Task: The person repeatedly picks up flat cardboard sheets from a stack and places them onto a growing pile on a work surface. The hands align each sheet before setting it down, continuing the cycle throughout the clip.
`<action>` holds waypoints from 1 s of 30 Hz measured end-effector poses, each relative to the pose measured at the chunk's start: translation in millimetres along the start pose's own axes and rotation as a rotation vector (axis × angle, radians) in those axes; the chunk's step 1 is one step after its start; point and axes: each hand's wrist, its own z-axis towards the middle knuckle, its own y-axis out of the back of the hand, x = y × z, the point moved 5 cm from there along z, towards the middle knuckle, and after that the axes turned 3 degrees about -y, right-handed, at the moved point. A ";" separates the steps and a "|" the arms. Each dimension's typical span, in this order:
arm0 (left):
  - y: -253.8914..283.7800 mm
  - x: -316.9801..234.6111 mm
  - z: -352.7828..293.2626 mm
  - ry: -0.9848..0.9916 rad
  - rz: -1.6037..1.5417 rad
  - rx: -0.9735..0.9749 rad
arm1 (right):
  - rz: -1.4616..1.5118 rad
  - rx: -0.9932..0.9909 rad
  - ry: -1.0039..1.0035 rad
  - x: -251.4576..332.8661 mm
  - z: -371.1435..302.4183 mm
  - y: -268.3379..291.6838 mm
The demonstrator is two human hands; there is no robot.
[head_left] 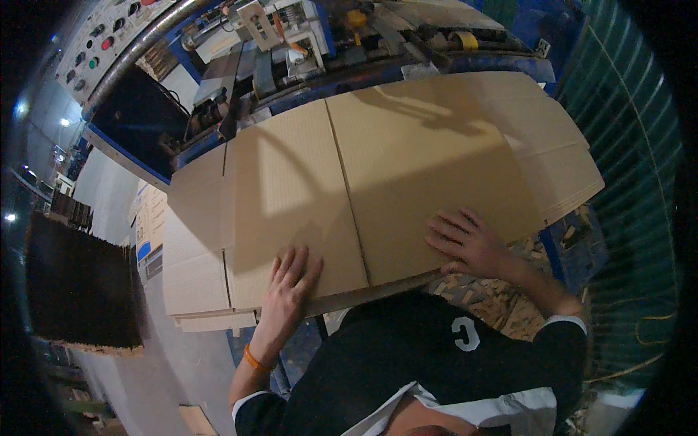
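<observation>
Dark stack (pixel 83 280), probably cardboard, dim at far left beside grey floor (pixel 160 363). Control panel (pixel 109 47) at upper left. Left hand (pixel 291 283), orange wristband (pixel 252 358) below it, laid flat on brown cardboard sheet (pixel 407 167), grasping nothing. Sheet spans middle, far edge at blue machine (pixel 378 77). Right hand (pixel 469 243) spread palm-down on sheet, unclenched. Green corrugated wall (pixel 632 174) at far right.

Green corrugated wall (pixel 629 182) climbs past the blue machine (pixel 378 78), right edge | grey floor (pixel 171 378) sweeps off its left | lamps (pixel 64 122) glow beyond
</observation>
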 end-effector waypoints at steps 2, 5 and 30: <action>2.0 2.0 2.1 -0.005 -0.013 -0.010 | 0.019 0.028 0.008 -2.3 8.8 -1.1; 8.5 3.1 5.9 -0.023 -0.084 -0.039 | 0.218 0.037 0.005 -8.0 25.6 -0.6; -58.1 5.8 59.9 0.313 -1.173 -0.259 | 0.663 -0.159 -1.037 -299.2 27.1 -8.1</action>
